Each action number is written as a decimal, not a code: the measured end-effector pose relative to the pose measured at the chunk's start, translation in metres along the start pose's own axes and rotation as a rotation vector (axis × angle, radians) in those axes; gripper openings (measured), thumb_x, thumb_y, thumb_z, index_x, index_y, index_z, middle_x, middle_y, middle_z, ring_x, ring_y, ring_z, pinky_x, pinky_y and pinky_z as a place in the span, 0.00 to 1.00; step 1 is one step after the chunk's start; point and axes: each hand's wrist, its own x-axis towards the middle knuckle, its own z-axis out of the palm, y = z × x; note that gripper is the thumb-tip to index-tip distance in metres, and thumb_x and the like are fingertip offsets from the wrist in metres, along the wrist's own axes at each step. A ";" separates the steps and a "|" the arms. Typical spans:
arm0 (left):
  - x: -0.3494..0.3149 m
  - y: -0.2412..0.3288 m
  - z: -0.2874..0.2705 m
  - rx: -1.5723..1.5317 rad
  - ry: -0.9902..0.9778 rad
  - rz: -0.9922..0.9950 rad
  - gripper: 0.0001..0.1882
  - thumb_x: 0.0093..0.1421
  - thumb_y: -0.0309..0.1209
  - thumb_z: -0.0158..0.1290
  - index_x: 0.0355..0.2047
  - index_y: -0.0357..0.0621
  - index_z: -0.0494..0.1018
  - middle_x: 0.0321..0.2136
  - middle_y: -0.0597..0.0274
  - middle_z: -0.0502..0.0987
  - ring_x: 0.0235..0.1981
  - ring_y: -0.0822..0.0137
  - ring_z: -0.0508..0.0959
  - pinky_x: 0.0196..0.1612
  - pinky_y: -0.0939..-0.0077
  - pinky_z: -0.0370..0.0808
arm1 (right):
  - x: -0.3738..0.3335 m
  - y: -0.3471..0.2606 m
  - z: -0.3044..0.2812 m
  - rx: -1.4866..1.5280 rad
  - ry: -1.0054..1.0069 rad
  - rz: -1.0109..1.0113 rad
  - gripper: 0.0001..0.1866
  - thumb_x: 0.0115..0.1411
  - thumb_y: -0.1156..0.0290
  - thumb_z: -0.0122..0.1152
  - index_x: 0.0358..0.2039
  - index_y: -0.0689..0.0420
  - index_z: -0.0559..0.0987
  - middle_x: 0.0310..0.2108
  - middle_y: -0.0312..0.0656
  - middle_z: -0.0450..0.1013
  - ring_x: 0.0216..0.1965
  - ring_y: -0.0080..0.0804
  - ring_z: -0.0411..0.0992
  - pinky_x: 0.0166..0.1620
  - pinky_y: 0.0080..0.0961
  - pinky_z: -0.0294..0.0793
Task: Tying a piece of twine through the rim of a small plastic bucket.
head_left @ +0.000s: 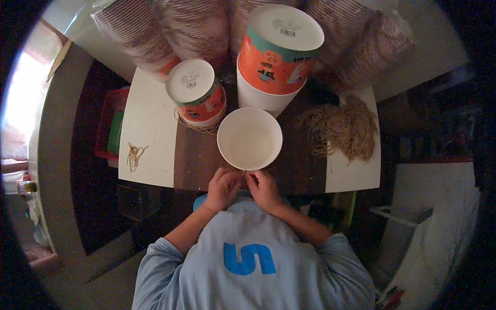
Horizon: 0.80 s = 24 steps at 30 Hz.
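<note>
An open white paper bucket stands at the table's near edge, its pale inside facing up. Just below its near rim, my left hand and my right hand meet, nearly touching. Both have their fingers pinched together. A thin strand that looks like twine shows between the fingertips; the rest of it is hidden by the hands and the bucket. Whether the fingers press on the bucket wall cannot be made out.
Beyond the bucket rise a small upturned orange bucket with twine around its base and a taller upturned orange stack. A twine bundle lies right, loose strands left. Plastic-wrapped stacks line the back; a red crate sits left.
</note>
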 end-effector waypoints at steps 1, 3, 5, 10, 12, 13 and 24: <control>-0.001 0.002 0.001 0.013 -0.008 -0.080 0.10 0.48 0.25 0.56 0.32 0.42 0.73 0.29 0.58 0.72 0.29 0.65 0.75 0.29 0.75 0.73 | 0.000 0.000 0.000 0.001 0.001 0.000 0.07 0.54 0.74 0.53 0.34 0.61 0.73 0.30 0.50 0.73 0.32 0.49 0.71 0.35 0.38 0.70; -0.003 0.007 0.009 -0.170 0.012 -0.304 0.08 0.50 0.26 0.55 0.31 0.40 0.72 0.28 0.60 0.73 0.29 0.70 0.74 0.30 0.77 0.72 | 0.001 0.001 0.001 -0.069 0.005 -0.001 0.07 0.54 0.72 0.53 0.33 0.60 0.73 0.30 0.50 0.73 0.31 0.48 0.71 0.35 0.38 0.70; -0.003 0.008 0.011 -0.354 0.031 -0.526 0.07 0.52 0.27 0.54 0.31 0.38 0.72 0.26 0.62 0.74 0.29 0.74 0.74 0.30 0.78 0.72 | -0.001 0.010 0.008 -0.057 0.021 0.006 0.07 0.54 0.71 0.53 0.33 0.60 0.74 0.29 0.50 0.73 0.31 0.48 0.71 0.34 0.38 0.70; -0.007 0.000 0.012 -1.083 -0.090 -0.985 0.08 0.57 0.31 0.50 0.31 0.38 0.72 0.26 0.64 0.76 0.25 0.77 0.72 0.26 0.85 0.67 | -0.003 0.020 0.014 -0.015 0.044 0.019 0.08 0.55 0.71 0.53 0.32 0.61 0.75 0.29 0.49 0.74 0.31 0.45 0.72 0.34 0.36 0.71; -0.001 0.009 0.006 -1.150 -0.112 -1.010 0.08 0.57 0.32 0.50 0.32 0.39 0.73 0.27 0.64 0.76 0.25 0.77 0.72 0.26 0.86 0.67 | -0.003 0.024 0.016 0.258 -0.025 0.175 0.08 0.55 0.72 0.53 0.32 0.62 0.76 0.29 0.48 0.75 0.30 0.38 0.74 0.34 0.31 0.71; 0.002 0.013 0.003 -1.218 -0.133 -1.034 0.09 0.57 0.32 0.50 0.32 0.39 0.73 0.27 0.64 0.76 0.24 0.77 0.72 0.25 0.88 0.66 | -0.003 0.027 0.016 0.259 -0.025 0.176 0.08 0.55 0.72 0.53 0.32 0.62 0.76 0.29 0.48 0.75 0.30 0.38 0.74 0.34 0.31 0.71; -0.001 0.009 -0.005 -1.124 -0.125 -1.094 0.07 0.54 0.31 0.53 0.27 0.39 0.74 0.24 0.65 0.76 0.19 0.79 0.69 0.22 0.87 0.65 | -0.003 0.004 0.001 0.425 -0.197 0.204 0.11 0.57 0.69 0.52 0.35 0.62 0.77 0.32 0.43 0.76 0.34 0.27 0.74 0.39 0.23 0.71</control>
